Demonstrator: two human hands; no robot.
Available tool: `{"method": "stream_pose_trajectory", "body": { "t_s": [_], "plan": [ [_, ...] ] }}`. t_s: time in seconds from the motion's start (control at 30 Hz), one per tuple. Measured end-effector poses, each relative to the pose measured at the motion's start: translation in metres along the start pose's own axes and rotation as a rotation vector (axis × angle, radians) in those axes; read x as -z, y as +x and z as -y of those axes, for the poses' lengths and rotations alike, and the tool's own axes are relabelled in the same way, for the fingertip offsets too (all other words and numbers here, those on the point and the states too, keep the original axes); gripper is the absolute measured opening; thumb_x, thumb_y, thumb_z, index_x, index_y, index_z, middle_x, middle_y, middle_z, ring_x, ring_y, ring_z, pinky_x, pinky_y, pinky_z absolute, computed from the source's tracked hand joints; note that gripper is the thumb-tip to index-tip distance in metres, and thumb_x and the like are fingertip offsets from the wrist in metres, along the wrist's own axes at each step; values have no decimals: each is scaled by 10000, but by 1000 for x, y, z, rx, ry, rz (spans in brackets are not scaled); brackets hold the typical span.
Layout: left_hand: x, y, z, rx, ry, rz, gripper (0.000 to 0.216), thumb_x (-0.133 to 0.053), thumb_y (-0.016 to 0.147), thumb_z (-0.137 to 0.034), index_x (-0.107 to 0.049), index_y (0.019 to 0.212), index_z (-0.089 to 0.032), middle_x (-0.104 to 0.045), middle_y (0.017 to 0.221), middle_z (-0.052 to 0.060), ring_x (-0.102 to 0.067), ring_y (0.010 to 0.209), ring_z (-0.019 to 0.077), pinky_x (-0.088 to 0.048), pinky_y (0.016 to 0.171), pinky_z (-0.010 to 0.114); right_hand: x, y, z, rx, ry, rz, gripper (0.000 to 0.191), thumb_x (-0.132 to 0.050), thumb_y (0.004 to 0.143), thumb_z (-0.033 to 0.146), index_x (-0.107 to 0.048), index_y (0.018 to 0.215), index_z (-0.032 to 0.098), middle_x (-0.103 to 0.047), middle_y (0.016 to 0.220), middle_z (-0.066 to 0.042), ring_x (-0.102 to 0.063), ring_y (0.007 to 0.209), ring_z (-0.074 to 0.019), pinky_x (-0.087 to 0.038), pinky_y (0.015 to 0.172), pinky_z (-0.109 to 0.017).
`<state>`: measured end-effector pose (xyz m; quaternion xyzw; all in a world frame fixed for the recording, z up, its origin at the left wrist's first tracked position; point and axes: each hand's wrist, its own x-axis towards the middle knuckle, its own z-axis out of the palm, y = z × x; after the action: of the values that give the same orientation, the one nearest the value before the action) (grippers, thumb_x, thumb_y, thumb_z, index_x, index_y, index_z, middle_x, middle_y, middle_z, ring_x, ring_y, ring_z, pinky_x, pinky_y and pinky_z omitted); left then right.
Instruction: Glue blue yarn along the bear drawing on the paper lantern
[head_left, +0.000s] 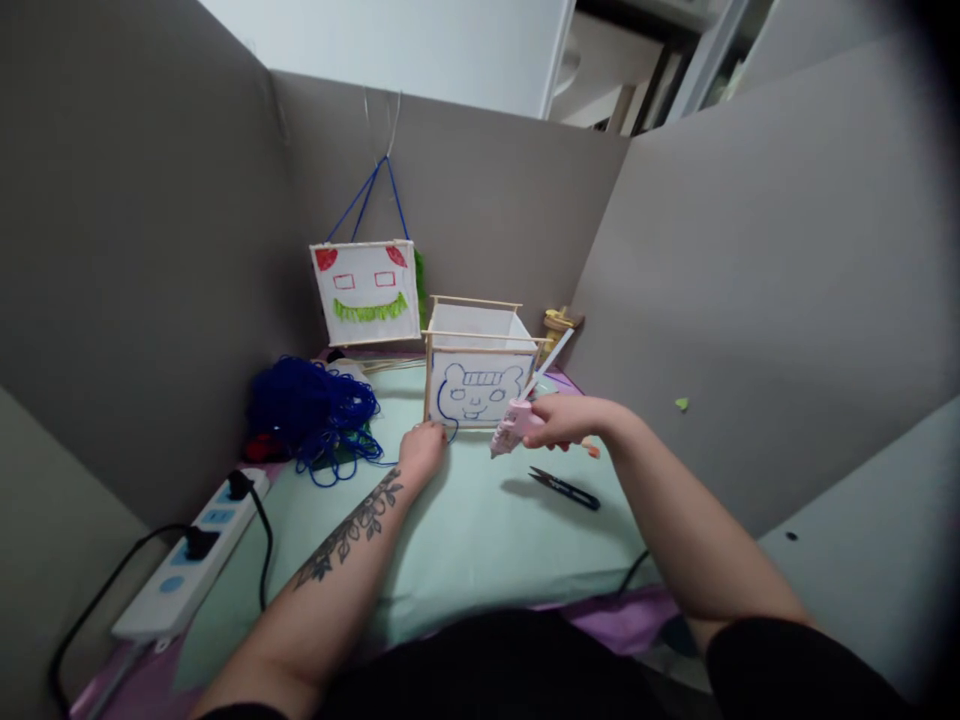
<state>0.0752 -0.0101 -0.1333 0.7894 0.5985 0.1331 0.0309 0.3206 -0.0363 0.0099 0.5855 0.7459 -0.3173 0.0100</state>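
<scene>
My right hand (568, 420) grips a pink glue gun (514, 424) with a white glue stick poking up behind it, its nozzle pointing down-left over the mat. My left hand (422, 450) is closed at the lower left corner of a stick-framed paper box (478, 372), pinching a blue thread (448, 428) there. The box front bears a blue drawn animal face. It stands upright on a pale green mat (465, 530).
A second paper lantern (367, 291) with a red and green face hangs by blue cords on the back partition. A tangle of blue yarn (311, 412) lies left. Black snips (564, 488) rest on the mat. A white power strip (193, 562) sits at the left edge. Grey partitions enclose the desk.
</scene>
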Motion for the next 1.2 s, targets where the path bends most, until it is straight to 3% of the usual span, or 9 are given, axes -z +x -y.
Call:
{"method": "stream_pose_trajectory", "body": {
  "t_s": [0.23,0.5,0.6,0.7,0.83,0.9,1.07,1.2],
  "plan": [
    [7,-3,-2,1,-5,32,278,-400,906,-193,-670,958,-157,-669,1017,115,-603,965,238,-434,820,319,-4,7,12,-86,-325,0,202,-673,673,343,-617,758,168,-624,659,-26,-586,517,-136,-414,443,-230],
    [5,-2,-3,16,-35,34,245,-421,903,-183,-663,936,-165,-663,1021,110,-597,984,235,-433,835,321,-3,6,14,-88,-443,-53,160,-675,674,304,-661,759,169,-630,698,-43,-588,540,-150,-402,477,-255],
    [2,-1,-2,13,-39,29,238,-422,897,-172,-659,914,-155,-659,1002,112,-598,966,241,-440,822,329,5,4,18,-132,-495,7,146,-670,666,284,-644,719,151,-634,666,-53,-589,528,-163,-409,484,-267],
    [8,-2,-5,23,-174,-83,223,-432,897,-180,-650,937,-151,-650,989,107,-599,932,215,-446,820,311,12,1,21,-123,-412,64,194,-663,683,306,-640,782,140,-635,651,-56,-589,518,-171,-421,479,-275],
    [38,-8,-16,-122,-610,-437,268,-469,906,-272,-606,1103,-152,-623,1059,93,-572,802,142,-464,770,263,11,2,22,-63,-277,96,270,-670,690,360,-637,852,147,-637,676,-52,-588,539,-162,-427,470,-262],
    [58,-11,-26,-159,-798,-502,332,-487,900,-330,-587,1163,-153,-617,1092,100,-552,754,128,-470,710,255,7,4,23,-40,-262,110,284,-674,682,380,-635,853,157,-636,675,-43,-585,541,-154,-421,463,-251],
    [101,-7,-57,-151,-1041,-388,536,-591,831,-311,-468,1325,-142,-621,1178,124,-582,840,144,-467,694,252,-2,8,37,23,-282,136,279,-662,681,394,-628,849,174,-637,685,-26,-586,538,-141,-415,468,-242],
    [124,2,-71,-213,-1038,-288,293,-569,821,-233,-634,1088,-131,-677,869,53,-589,773,139,-455,685,245,-2,8,47,51,-299,152,314,-666,665,437,-611,834,179,-633,672,-22,-597,553,-150,-419,485,-248]
  ]
}}
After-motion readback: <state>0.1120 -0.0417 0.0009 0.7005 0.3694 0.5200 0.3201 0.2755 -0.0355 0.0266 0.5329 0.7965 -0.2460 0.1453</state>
